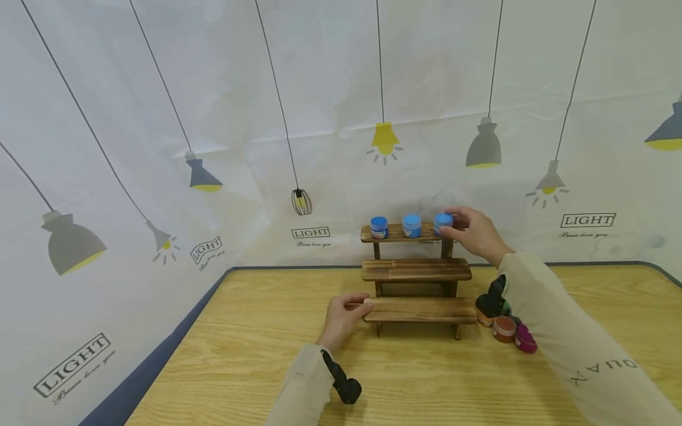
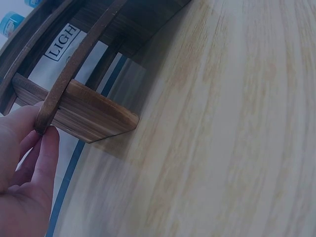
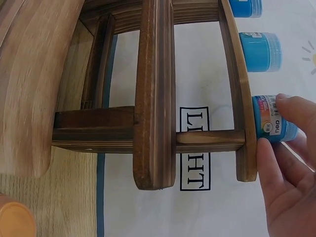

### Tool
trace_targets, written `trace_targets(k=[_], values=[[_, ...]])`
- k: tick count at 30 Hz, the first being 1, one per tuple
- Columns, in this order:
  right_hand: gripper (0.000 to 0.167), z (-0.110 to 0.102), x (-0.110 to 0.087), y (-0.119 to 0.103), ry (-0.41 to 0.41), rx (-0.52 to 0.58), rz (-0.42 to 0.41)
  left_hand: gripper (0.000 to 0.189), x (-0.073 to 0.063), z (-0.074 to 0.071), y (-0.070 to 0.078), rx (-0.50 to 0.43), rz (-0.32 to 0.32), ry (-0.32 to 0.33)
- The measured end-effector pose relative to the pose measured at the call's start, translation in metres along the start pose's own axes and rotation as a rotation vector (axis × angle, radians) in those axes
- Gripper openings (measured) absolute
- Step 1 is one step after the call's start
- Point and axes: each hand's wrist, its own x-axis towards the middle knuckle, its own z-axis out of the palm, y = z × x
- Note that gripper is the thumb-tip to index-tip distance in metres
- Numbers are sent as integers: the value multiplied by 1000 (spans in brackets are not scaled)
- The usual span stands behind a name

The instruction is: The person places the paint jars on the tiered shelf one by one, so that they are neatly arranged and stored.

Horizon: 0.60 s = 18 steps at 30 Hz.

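A three-tier wooden shelf (image 1: 415,270) stands on the table against the backdrop. Three small blue paint jars line its top tier: a darker one (image 1: 379,228) at left, a lighter one (image 1: 412,226) in the middle and a third jar (image 3: 270,118) at the right end. My right hand (image 1: 476,232) grips that third jar between thumb and fingers; in the right wrist view its base meets the top board. With thumb and fingertips, my left hand (image 1: 343,316) pinches the left end of the bottom board (image 2: 49,111).
Right of the shelf, several jars lie grouped on the table (image 1: 256,367), among them a brown-orange jar (image 1: 504,328) and a magenta jar (image 1: 526,339). My right forearm passes above them. A white backdrop (image 1: 330,165) printed with lamps rises behind the shelf.
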Motion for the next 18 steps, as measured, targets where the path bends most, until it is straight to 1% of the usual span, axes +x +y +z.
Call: trace_targets(k=[10, 14, 18], values=[[57, -1, -2, 0, -1, 14, 7, 26, -1, 0, 0, -5, 10, -3], [59, -7, -3, -3, -5, 13, 0, 27, -2, 0, 0, -11, 14, -7], [60, -16, -6, -6, 12, 18, -27, 28, -1, -1, 0, -15, 12, -6]])
